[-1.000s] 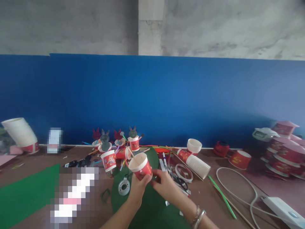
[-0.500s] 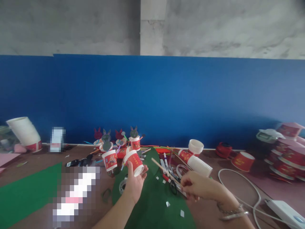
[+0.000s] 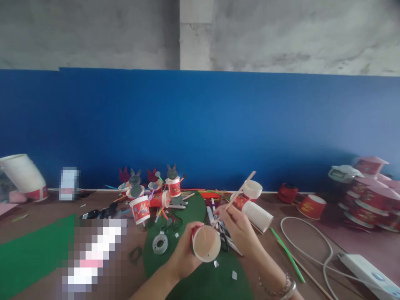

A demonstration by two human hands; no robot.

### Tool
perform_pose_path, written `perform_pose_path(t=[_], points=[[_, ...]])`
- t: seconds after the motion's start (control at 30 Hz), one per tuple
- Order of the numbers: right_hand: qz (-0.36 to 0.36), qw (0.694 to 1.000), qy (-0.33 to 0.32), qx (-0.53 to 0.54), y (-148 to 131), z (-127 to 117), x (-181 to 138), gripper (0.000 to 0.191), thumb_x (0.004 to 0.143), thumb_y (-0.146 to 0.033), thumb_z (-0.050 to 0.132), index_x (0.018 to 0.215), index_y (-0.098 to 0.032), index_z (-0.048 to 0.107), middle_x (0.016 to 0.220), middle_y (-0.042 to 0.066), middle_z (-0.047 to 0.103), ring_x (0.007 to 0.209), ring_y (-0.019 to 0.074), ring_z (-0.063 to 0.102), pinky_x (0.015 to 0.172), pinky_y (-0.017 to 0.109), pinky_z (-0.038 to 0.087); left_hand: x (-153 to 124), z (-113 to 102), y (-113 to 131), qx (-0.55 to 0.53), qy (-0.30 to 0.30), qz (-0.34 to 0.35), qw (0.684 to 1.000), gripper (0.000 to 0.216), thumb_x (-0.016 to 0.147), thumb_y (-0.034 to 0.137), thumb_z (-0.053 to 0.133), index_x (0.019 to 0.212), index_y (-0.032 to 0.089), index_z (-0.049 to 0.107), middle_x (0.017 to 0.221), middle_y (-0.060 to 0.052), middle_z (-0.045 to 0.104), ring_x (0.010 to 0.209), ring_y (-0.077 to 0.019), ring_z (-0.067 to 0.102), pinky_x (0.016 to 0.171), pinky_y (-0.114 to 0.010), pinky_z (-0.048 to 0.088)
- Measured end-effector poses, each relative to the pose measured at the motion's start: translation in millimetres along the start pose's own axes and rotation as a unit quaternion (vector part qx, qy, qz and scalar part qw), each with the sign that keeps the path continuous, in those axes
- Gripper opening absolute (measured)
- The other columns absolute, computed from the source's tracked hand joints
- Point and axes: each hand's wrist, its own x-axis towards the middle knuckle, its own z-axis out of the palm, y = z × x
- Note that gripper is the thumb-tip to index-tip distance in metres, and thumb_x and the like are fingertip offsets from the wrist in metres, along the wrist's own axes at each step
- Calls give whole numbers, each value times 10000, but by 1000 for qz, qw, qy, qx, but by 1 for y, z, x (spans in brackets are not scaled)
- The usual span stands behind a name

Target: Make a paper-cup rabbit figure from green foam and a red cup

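My left hand (image 3: 184,254) is wrapped round a red paper cup (image 3: 206,246), its open mouth tilted toward me so the pale inside shows. My right hand (image 3: 234,221) grips a light wooden stick (image 3: 240,189) that slants up to the right. The stick's lower end is by the cup's upper rim; whether it touches, I cannot tell. Beneath and behind the hands lie scissors (image 3: 223,242) and white-bodied markers (image 3: 213,204). A roll of clear tape (image 3: 160,243) rests on the green sheet (image 3: 187,287), left of the cup.
Red cups with grey and red animal-head cutouts (image 3: 171,172) stand at the back left. Stacked paper cups (image 3: 258,215) lie on their side at the right. Beyond them are a white cable (image 3: 283,227), a power strip (image 3: 368,271) and red cup structures (image 3: 365,200).
My left hand has lowered the cup to the right and turned its mouth toward me. My right hand has moved left to the cup, raising the stick off the table.
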Motion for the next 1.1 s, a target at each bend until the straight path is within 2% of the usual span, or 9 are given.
perform_pose_path(t=[0.1, 0.17, 0.3, 0.47, 0.7, 1.1], points=[[-29, 993, -75, -89, -6, 6, -8, 191, 859, -327, 472, 850, -174, 586, 645, -13, 567, 587, 126, 513, 534, 227, 378, -1, 2, -3, -1, 14, 5, 1000, 618, 552, 139, 748, 1114, 206, 497, 1071, -99, 584, 978, -255, 569, 871, -380, 440], [-53, 984, -103, -138, -11, 7, -11, 198, 879, -300, 439, 797, -180, 574, 665, -10, 578, 612, 131, 529, 567, 234, 379, 0, 2, -5, -21, 31, -7, 999, 576, 580, 173, 750, 1097, 211, 497, 1032, -87, 598, 931, -246, 582, 832, -364, 459], [-112, 974, -85, -178, -17, 8, -14, 281, 922, -273, 354, 717, -178, 521, 731, 23, 590, 683, 141, 549, 633, 243, 392, 2, 1, -6, -30, 46, -11, 998, 489, 656, 210, 717, 1076, 216, 467, 989, -69, 599, 889, -225, 586, 805, -345, 464], [-145, 964, -89, -204, -14, 14, -14, 260, 929, -244, 344, 765, -178, 534, 750, 40, 602, 716, 160, 550, 655, 253, 406, 3, -1, -6, -36, 24, -6, 999, 491, 700, 213, 691, 1103, 207, 412, 1034, -83, 584, 915, -220, 580, 804, -332, 458], [-159, 949, -104, -253, -7, 22, -12, 268, 925, -196, 333, 792, -169, 564, 775, 63, 613, 772, 187, 552, 719, 291, 403, 2, -2, -16, -23, 18, 11, 1000, 517, 706, 193, 672, 1127, 214, 372, 1044, -77, 563, 931, -221, 564, 813, -344, 441], [-156, 941, -111, -280, -8, 22, -11, 272, 917, -184, 350, 735, -175, 552, 703, 43, 579, 720, 177, 533, 655, 273, 371, 0, -3, -16, -62, 5, -8, 998, 514, 697, 226, 672, 1113, 220, 369, 1008, -61, 562, 864, -201, 556, 761, -321, 436]])
